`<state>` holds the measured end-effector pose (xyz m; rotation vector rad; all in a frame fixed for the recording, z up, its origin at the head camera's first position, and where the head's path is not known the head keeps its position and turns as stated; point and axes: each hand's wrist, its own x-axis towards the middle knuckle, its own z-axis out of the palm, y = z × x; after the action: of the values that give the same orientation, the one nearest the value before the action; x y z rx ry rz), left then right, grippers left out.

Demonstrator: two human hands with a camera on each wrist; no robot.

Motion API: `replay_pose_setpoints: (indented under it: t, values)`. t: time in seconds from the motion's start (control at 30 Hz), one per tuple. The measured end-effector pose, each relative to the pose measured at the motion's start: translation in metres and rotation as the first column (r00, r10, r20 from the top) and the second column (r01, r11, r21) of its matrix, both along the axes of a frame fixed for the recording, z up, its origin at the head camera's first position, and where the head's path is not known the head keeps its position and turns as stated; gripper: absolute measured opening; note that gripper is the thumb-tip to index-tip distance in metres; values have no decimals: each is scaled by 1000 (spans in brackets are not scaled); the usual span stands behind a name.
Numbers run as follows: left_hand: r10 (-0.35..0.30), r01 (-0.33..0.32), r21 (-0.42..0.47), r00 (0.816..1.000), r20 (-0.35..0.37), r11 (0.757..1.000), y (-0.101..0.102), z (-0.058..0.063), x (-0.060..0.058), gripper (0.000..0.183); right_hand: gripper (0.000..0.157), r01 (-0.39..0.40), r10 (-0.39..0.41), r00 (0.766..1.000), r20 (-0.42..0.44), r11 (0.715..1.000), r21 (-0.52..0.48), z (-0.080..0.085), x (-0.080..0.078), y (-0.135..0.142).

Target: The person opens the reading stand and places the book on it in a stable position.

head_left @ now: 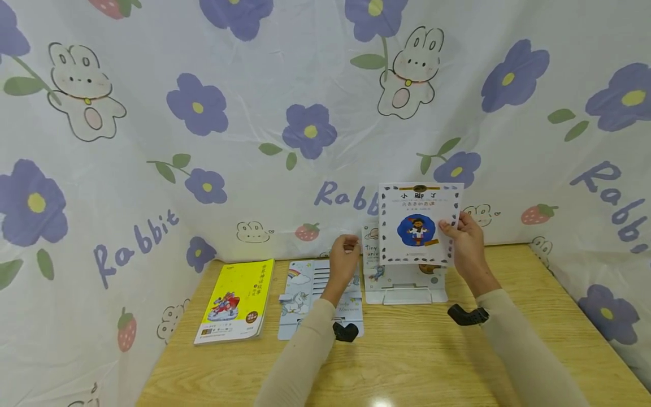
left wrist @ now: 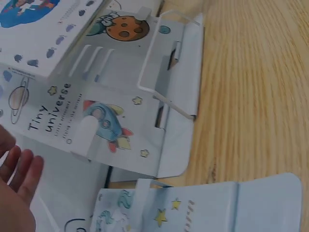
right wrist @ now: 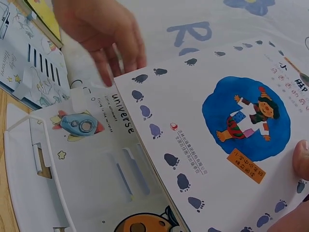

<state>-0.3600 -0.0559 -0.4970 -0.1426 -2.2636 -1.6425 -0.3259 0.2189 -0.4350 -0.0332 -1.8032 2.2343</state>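
A white book (head_left: 391, 237) with footprints round its cover and a blue picture is held up by my right hand (head_left: 469, 246), thumb across the front at its right edge. Behind and below it stands a white book stand (head_left: 373, 277) printed "Tiny universe", with a wire page holder at its foot. My left hand (head_left: 343, 260) is raised just left of the book, fingers bent loosely; in the right wrist view a small gap or light contact with the book's corner cannot be told apart. Nothing shows in the left hand (left wrist: 19, 179) in the left wrist view.
A light blue unicorn book stand (head_left: 292, 314) lies left of the white stand, partly behind my left forearm. Further left a yellow book (head_left: 239, 297) lies on the wooden table (head_left: 402, 356). A printed rabbit-and-flower cloth (head_left: 254, 164) hangs behind the table.
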Motion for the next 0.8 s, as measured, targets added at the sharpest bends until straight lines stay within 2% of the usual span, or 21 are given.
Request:
replay_pose_setpoints:
  t: [0.07,0.13,0.27,0.37,0.47,0.67,0.8]
  values:
    - [13,-11,40,999,-38,999,-1,5,-1,17,25,-3,3,1000,-2,1000,6,-1,-2,-2]
    - [-6,11,74,997,-72,997,-2,11,-1,17,25,-3,3,1000,0,1000,16,-2,-4,-5]
    - [-109,122,119,988,-110,985,-3,22,3,22,26,-8,8,1000,11,1000,15,-2,-6,-10]
    - [-189,201,100,975,-115,974,-2,26,5,26,28,-12,12,1000,16,1000,10,-3,-7,-12]
    - [-240,247,64,965,-105,967,0,29,7,30,30,-15,14,1000,16,999,29,-4,-8,-14]
    - [-278,277,-20,959,-57,961,3,30,9,34,34,-32,32,999,7,999,41,-7,-11,-13]
    - [-266,262,-61,961,-76,963,5,30,8,26,34,-47,46,999,2,997,59,-10,-12,-12]
